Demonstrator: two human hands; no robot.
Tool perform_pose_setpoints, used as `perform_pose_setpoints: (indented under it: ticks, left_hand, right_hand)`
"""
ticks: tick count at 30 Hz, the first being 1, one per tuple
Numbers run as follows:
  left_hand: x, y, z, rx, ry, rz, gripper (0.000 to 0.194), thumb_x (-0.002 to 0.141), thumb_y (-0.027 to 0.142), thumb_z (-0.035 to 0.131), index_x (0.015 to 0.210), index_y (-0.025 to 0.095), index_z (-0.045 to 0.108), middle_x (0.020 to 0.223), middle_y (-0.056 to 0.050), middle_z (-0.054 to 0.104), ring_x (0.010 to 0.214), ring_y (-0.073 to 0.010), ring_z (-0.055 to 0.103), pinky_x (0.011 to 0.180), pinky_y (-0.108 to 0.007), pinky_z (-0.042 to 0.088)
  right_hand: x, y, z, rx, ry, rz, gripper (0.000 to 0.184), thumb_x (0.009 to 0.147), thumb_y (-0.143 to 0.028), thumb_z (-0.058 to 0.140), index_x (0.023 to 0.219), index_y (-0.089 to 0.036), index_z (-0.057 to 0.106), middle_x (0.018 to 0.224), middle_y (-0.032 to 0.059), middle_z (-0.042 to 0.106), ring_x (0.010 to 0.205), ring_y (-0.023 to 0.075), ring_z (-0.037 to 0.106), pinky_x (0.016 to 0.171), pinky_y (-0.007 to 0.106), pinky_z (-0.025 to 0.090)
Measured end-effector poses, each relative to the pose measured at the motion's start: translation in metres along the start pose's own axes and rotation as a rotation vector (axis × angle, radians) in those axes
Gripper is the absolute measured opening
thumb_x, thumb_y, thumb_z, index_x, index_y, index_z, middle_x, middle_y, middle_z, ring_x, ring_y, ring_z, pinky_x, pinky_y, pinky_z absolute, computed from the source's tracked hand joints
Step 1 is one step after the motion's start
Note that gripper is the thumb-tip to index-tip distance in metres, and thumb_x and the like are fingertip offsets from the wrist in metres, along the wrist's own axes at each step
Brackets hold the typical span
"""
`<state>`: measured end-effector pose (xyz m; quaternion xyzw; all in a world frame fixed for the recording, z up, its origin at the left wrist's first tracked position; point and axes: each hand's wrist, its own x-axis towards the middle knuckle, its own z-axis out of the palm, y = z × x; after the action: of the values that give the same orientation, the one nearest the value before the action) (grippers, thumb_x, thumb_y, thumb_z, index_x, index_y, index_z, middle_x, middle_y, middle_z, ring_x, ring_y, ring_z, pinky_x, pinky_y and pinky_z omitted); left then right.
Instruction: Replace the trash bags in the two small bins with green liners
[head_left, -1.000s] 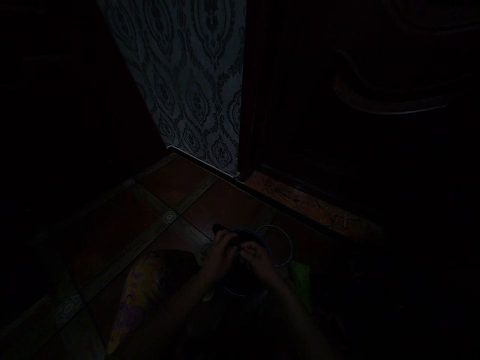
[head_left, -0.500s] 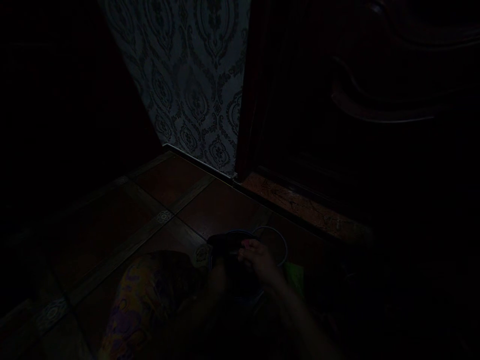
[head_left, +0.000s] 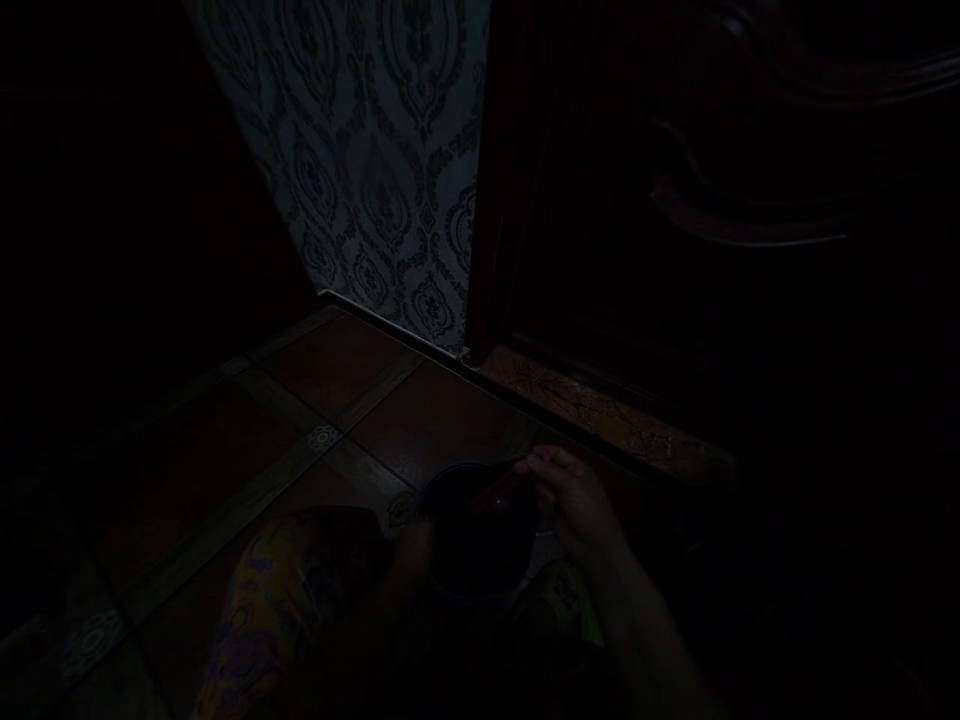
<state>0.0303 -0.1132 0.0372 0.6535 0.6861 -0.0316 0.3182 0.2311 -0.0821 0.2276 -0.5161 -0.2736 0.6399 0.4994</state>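
Reddish item (head_left: 496, 492), slim and dim, slants over the dark bucket (head_left: 476, 560), pinched in our right hand (head_left: 566, 490), which has moved from above the bucket's middle to its right rim. Our left hand (head_left: 414, 548) is near the left rim; we cannot tell its grip.

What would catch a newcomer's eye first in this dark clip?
Probably the pale, dark-patterned wallpaper, upper left of centre, the lightest patch in view. Next, the right hand, lower centre, holding something thin and reddish over a dark round container. Lower left, yellow-and-purple patterned cloth stands out.
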Motion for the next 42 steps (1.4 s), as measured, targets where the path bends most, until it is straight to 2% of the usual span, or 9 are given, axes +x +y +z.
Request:
perform_pose_setpoints:
  ticks: [3,8,13,15,18,24,29,34,42]
  left_hand:
    - [-0.004,-0.002,-0.006,-0.106,0.113,0.01,0.038,0.074,0.004,0.043,0.107,0.011,0.06,0.105,-0.017,0.065,0.098,-0.0246,0.062,0.081,-0.036,0.047]
    - [-0.02,0.024,-0.033,-0.499,0.385,0.252,0.073,0.062,0.005,0.052,0.133,0.014,0.037,0.133,-0.012,0.047,0.123,-0.0225,0.044,0.101,-0.037,0.038]
    - [-0.036,0.073,-0.078,-0.54,0.386,0.49,0.045,0.074,0.019,0.054,0.119,0.019,0.051,0.12,-0.006,0.057,0.111,-0.0187,0.052,0.096,-0.033,0.041]
    - [-0.039,0.083,-0.085,-0.425,0.341,0.453,0.027,0.079,0.021,0.049,0.103,0.02,0.061,0.104,-0.005,0.064,0.099,-0.0182,0.057,0.09,-0.032,0.043]
    - [-0.036,0.077,-0.083,-0.429,0.289,0.376,0.027,0.086,0.025,0.038,0.094,0.02,0.063,0.091,-0.005,0.066,0.084,-0.0166,0.059,0.079,-0.03,0.044]
    - [-0.026,0.052,-0.083,-1.011,0.361,0.111,0.038,0.085,0.05,0.035,0.071,0.018,0.05,0.053,0.004,0.045,0.048,-0.0093,0.044,0.048,-0.02,0.035]
    - [-0.025,0.056,-0.087,-1.101,0.213,0.163,0.042,0.077,0.059,0.044,0.067,0.018,0.047,0.051,0.006,0.042,0.046,-0.0073,0.04,0.047,-0.02,0.034]
    - [-0.016,0.061,-0.085,-1.025,0.237,0.171,0.042,0.08,0.057,0.039,0.071,0.018,0.05,0.054,0.005,0.043,0.048,-0.0082,0.041,0.047,-0.02,0.032]
    - [-0.007,0.081,-0.081,-1.045,0.151,0.226,0.033,0.08,0.046,0.042,0.069,0.016,0.051,0.054,0.005,0.043,0.049,-0.0075,0.038,0.048,-0.02,0.029]
  right_hand:
    - [0.003,0.003,-0.006,-0.014,-0.032,-0.039,0.032,0.062,-0.033,0.073,0.081,-0.018,0.052,0.074,0.0044,0.069,0.039,0.0024,0.028,0.038,0.019,0.016]
    - [0.004,0.011,-0.009,0.019,-0.109,0.04,0.039,0.064,-0.036,0.071,0.095,-0.02,0.051,0.084,0.0055,0.071,0.041,0.0032,0.034,0.039,0.018,0.02]
    - [-0.003,0.032,0.005,-0.017,-0.159,0.105,0.043,0.063,-0.038,0.07,0.097,-0.019,0.052,0.082,0.005,0.07,0.042,0.0038,0.039,0.039,0.018,0.023]
    - [-0.004,0.038,0.008,-0.007,-0.163,0.092,0.041,0.063,-0.038,0.07,0.094,-0.02,0.052,0.082,0.0037,0.07,0.043,0.0039,0.04,0.039,0.018,0.025]
    - [0.004,0.045,0.001,-0.051,-0.134,0.031,0.036,0.063,-0.042,0.068,0.086,-0.02,0.051,0.083,0.003,0.069,0.045,0.0053,0.044,0.041,0.019,0.028]
    - [0.024,0.064,-0.041,-0.533,0.11,-0.115,0.029,0.071,-0.05,0.053,0.075,-0.021,0.052,0.066,0.0022,0.062,0.051,0.013,0.05,0.047,0.025,0.034]
    - [0.027,0.068,-0.05,-0.545,-0.057,-0.12,0.032,0.072,-0.052,0.05,0.076,-0.02,0.055,0.059,-0.0006,0.056,0.05,0.0125,0.049,0.047,0.024,0.034]
    - [0.036,0.075,-0.058,-0.471,-0.004,-0.045,0.033,0.068,-0.053,0.054,0.073,-0.02,0.054,0.049,-0.0037,0.048,0.046,0.012,0.045,0.045,0.024,0.031]
    - [0.031,0.07,-0.036,-0.762,-0.17,-0.296,0.029,0.08,-0.042,0.048,0.072,-0.018,0.061,0.064,0.0008,0.059,0.062,0.0134,0.054,0.056,0.024,0.037]
